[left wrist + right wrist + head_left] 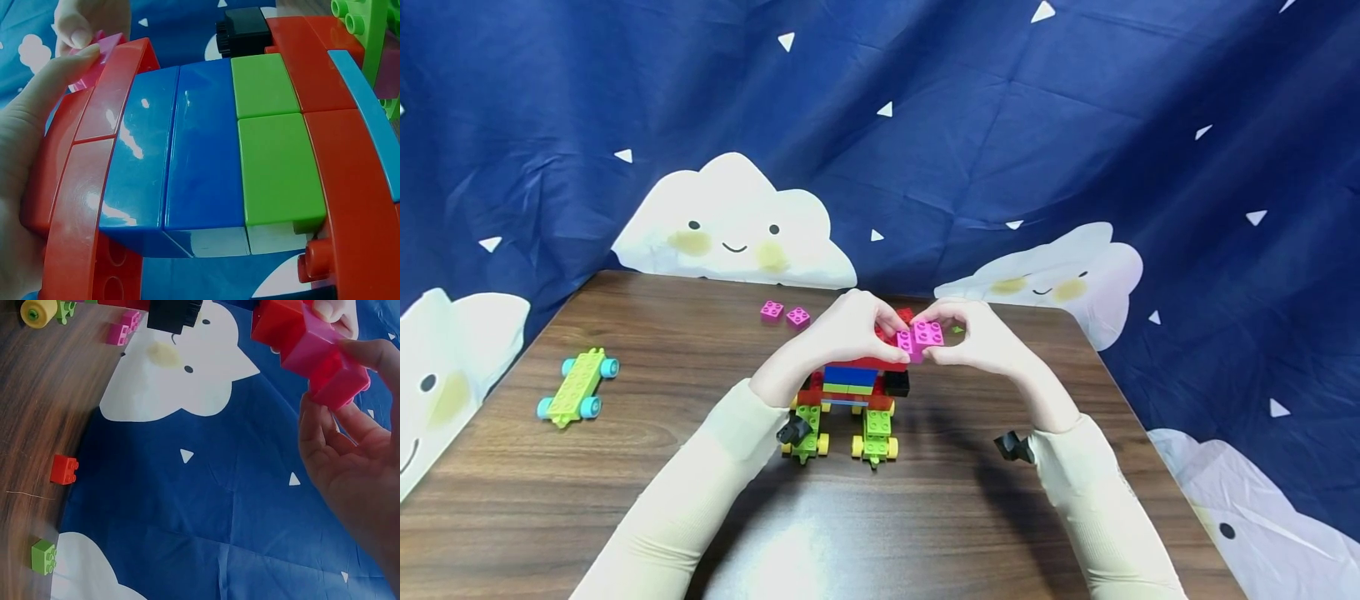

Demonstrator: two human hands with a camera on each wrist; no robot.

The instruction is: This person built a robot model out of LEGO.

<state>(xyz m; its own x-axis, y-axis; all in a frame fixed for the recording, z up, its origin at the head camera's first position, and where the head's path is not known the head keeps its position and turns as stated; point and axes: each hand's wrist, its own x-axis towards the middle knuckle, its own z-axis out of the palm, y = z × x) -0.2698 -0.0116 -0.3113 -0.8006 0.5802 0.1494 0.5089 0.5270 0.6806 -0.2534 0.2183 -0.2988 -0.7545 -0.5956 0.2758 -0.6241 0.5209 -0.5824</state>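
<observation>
My right hand (pixel 973 337) pinches a pink brick (pixel 928 332) between thumb and fingers. That brick overlaps another pink brick (pixel 309 344), which sits at the end of the red top row of a tall brick build. My left hand (pixel 853 332) holds this second brick, its thumb (pixel 87 53) lying on it and the palm along the red bricks (pixel 94 119). Below are blue bricks (pixel 203 144), green bricks (pixel 275 150) and a red layer (pixel 350 156). The build stands on green wheeled bases (pixel 876 429) with yellow wheels, partly hidden by my left hand and sleeve.
Two loose pink bricks (pixel 785 314) lie at the back of the wooden table (pixel 662 517). A green car base (pixel 578 387) with blue wheels stands on the left. Behind the build lie a red brick (pixel 64 469) and a green brick (pixel 43 557). A blue cloth (pixel 925 125) hangs behind.
</observation>
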